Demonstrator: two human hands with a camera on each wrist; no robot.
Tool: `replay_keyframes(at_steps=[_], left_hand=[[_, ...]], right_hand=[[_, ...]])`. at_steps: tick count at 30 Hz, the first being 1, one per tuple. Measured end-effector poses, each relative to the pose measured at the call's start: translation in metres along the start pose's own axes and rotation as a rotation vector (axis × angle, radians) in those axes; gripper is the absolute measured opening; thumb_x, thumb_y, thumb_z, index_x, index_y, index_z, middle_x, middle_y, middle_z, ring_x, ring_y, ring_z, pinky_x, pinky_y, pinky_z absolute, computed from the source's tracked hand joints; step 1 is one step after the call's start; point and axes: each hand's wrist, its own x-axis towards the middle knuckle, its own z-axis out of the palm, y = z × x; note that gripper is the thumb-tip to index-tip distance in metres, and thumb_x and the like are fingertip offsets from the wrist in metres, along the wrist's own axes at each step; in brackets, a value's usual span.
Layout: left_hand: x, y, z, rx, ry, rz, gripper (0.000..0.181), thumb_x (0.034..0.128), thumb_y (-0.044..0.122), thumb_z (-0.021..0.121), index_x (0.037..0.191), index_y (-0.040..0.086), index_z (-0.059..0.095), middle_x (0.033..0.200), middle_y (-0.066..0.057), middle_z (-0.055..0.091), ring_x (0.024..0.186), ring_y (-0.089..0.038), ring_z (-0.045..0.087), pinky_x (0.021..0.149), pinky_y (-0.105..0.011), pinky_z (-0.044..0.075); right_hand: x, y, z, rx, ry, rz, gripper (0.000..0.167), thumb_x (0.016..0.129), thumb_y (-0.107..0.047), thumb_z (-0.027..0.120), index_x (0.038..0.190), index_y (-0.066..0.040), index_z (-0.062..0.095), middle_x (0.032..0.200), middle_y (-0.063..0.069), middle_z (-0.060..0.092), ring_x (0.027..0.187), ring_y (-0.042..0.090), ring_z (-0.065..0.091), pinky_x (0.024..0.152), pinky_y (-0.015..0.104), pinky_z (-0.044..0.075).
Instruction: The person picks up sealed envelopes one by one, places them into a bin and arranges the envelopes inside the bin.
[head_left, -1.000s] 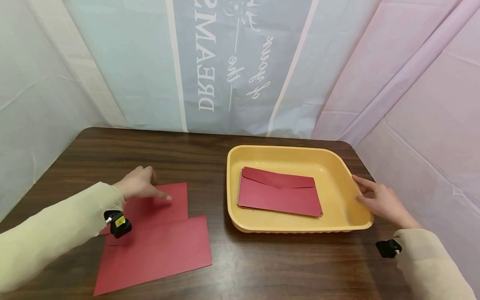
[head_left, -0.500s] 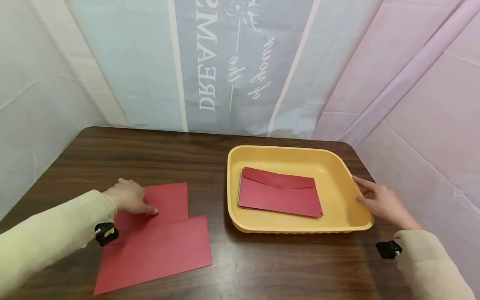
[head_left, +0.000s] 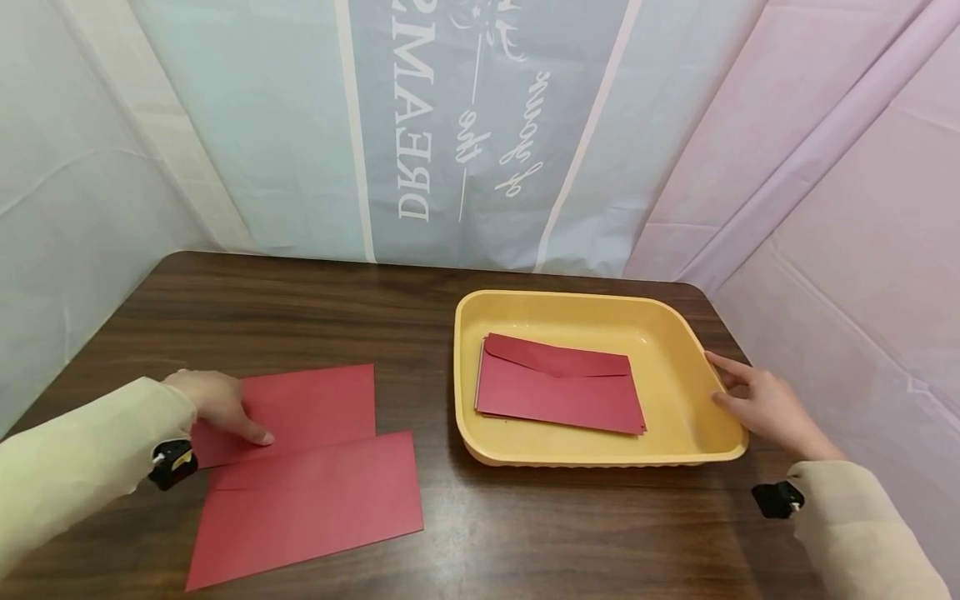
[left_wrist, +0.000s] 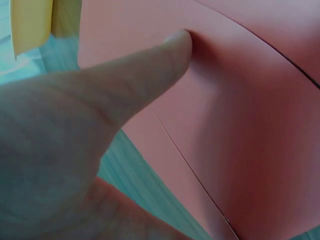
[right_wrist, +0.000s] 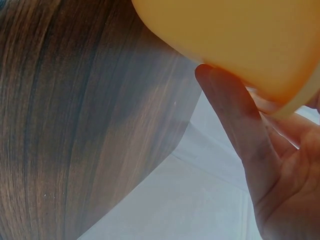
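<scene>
Two red envelopes lie overlapping at the left of the head view, a rear one [head_left: 318, 404] and a front one [head_left: 322, 517]. My left hand [head_left: 213, 402] rests at the rear envelope's left end, its thumb [left_wrist: 150, 70] extended and touching red paper in the left wrist view. Its other fingers are mostly hidden. At the right stands a yellow plastic tray [head_left: 697, 392] with a small stack of red envelopes [head_left: 555, 396] inside, the top one's flap visible. My right hand [head_left: 768, 408] touches the tray's right outer wall with fairly straight fingers, the thumb [right_wrist: 235, 110] against its outside.
A dark wood-grain table [head_left: 420, 333] carries everything. Behind it hangs a pale printed cloth [head_left: 487, 150], and light cloth walls [head_left: 855, 267] close in the sides. Small black devices are worn on both wrists.
My left hand has slid leftward and a little toward me across the rear envelope, to its left end. Both loose envelopes, the tray and my right hand have stayed put.
</scene>
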Motion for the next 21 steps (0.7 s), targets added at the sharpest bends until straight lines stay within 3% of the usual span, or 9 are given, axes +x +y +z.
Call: replay_keyframes(at_steps=[2,7,11,14,21], left_hand=[[0.0,-0.002,0.001,-0.015,-0.018,-0.001,0.073,0.0766,0.059,0.067,0.106,-0.008,0.06,0.096,-0.018,0.061,0.088,-0.032,0.057,0.082,-0.052,0.044],[0.001,-0.007,0.003,-0.032,-0.028,-0.033,0.085,0.0751,0.063,0.067,0.111,-0.013,0.058,0.099,-0.022,0.06,0.089,-0.033,0.056,0.077,-0.045,0.046],[0.002,-0.011,0.003,-0.119,-0.041,-0.057,0.09,0.0712,0.064,0.071,0.11,-0.016,0.056,0.098,-0.021,0.059,0.087,-0.031,0.056,0.076,-0.043,0.048],[0.004,-0.014,0.002,-0.169,-0.021,-0.065,0.091,0.069,0.063,0.073,0.11,-0.016,0.055,0.095,-0.02,0.059,0.086,-0.032,0.056,0.075,-0.043,0.048],[0.011,-0.016,0.0,-0.182,0.064,-0.051,0.088,0.069,0.06,0.075,0.11,-0.016,0.054,0.093,-0.023,0.058,0.084,-0.035,0.056,0.069,-0.044,0.049]], right_hand=[[0.0,0.0,0.0,-0.002,-0.002,-0.001,0.059,0.085,-0.011,0.065,0.138,0.005,0.045,0.089,0.017,0.069,0.076,0.022,0.063,0.059,0.024,0.041],[0.0,-0.002,-0.001,-0.013,-0.011,0.003,0.059,0.086,-0.012,0.065,0.139,0.005,0.044,0.09,0.018,0.069,0.076,0.023,0.061,0.059,0.026,0.041],[-0.001,-0.002,-0.001,-0.015,-0.014,0.009,0.059,0.087,-0.013,0.065,0.139,0.004,0.044,0.091,0.018,0.069,0.076,0.023,0.061,0.06,0.027,0.041],[-0.001,-0.001,-0.001,-0.013,-0.008,0.006,0.059,0.087,-0.013,0.065,0.139,0.005,0.044,0.091,0.018,0.069,0.077,0.024,0.062,0.06,0.027,0.041],[-0.001,-0.001,-0.001,-0.008,-0.002,0.002,0.058,0.086,-0.012,0.065,0.139,0.004,0.044,0.091,0.017,0.069,0.075,0.022,0.062,0.06,0.026,0.041]])
